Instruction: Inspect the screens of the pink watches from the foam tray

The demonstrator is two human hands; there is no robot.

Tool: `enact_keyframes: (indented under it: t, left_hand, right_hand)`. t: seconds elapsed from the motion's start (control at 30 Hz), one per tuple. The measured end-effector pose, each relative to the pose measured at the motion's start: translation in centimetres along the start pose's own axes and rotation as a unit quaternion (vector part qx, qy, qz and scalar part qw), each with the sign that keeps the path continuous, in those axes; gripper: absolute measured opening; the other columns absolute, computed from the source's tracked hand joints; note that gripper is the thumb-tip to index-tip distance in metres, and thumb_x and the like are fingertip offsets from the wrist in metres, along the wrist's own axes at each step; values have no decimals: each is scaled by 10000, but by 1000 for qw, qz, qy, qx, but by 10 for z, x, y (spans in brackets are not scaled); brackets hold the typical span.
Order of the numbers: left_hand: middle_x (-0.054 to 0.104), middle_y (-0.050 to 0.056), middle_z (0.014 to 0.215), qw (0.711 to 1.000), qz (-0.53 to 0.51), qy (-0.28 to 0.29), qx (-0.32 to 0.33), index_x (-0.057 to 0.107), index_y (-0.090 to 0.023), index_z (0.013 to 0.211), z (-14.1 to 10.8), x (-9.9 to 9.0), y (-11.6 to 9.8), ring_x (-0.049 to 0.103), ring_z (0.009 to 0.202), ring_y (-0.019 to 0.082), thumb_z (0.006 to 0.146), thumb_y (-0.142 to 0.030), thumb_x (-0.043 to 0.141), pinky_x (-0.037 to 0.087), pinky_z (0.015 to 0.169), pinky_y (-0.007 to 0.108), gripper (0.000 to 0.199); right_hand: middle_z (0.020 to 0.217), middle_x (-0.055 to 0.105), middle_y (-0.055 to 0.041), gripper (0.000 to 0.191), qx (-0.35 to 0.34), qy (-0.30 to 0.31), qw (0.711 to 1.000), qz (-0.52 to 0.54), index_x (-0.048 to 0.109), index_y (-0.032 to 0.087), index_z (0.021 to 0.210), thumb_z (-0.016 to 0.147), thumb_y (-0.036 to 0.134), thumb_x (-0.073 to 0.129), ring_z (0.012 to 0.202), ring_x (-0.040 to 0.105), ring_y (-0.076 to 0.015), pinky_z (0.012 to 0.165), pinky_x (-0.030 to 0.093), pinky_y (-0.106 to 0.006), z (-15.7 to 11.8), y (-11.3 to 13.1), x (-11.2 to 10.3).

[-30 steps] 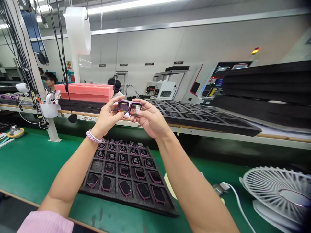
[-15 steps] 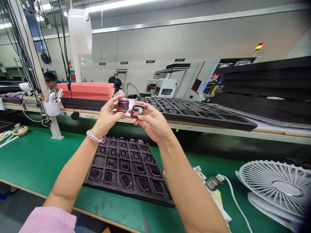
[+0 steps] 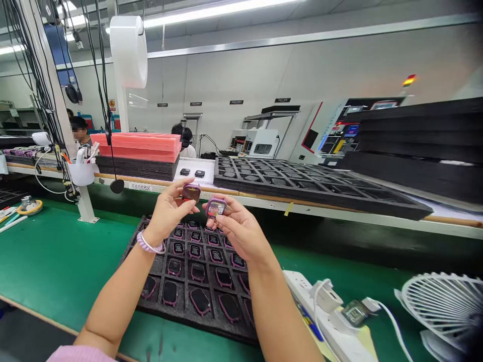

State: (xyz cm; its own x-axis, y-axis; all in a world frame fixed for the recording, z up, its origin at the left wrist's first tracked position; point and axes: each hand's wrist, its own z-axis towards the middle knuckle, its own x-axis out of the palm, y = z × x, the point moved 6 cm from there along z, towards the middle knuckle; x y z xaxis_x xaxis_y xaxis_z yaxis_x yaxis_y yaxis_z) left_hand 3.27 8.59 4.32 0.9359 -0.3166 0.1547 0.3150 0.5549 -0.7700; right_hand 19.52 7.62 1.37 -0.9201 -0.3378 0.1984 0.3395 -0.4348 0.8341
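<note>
My left hand pinches a purple-framed watch by its edges, its dark screen facing me. Just to the right, my right hand grips a second purple-framed watch, whose screen shows a bright, coloured image or reflection. The two watches are held close together, over the far end of a black foam tray. Purple-framed watches sit in the tray's compartments, several with white text on their screens. A compartment in the left column, near my left wrist, is partly hidden.
A shelf edge runs behind my hands, bearing pink foam, a white box with two dark items and a black tray. A power strip and white fan are at right. Two people are beyond.
Both hands, with their watches, have come down from the shelf's level towards the tray. The view has shifted, uncovering the white box and more of the power strip.
</note>
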Motion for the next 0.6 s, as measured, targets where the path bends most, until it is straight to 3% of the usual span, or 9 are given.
enact_keyframes:
  t: [0.2,0.6]
  left_hand:
    - [673,39,1037,999,-26,-8,-31,592,-206,1259,-7,-1,14,726,714,127,787,-194,709,604,697,202,486]
    - [692,23,921,996,-52,-35,-58,614,-172,1195,-6,-8,20,739,665,166,781,-220,637,616,624,208,417]
  right_hand:
    - [1063,721,-54,422,-21,-10,1000,-12,639,236,1208,822,263,807,713,643,-137,672,525,-253,-3,10,-9]
    - [1038,730,-58,418,-16,-52,998,-33,648,237,1183,800,258,815,690,648,-145,667,562,-269,-2,10,-20]
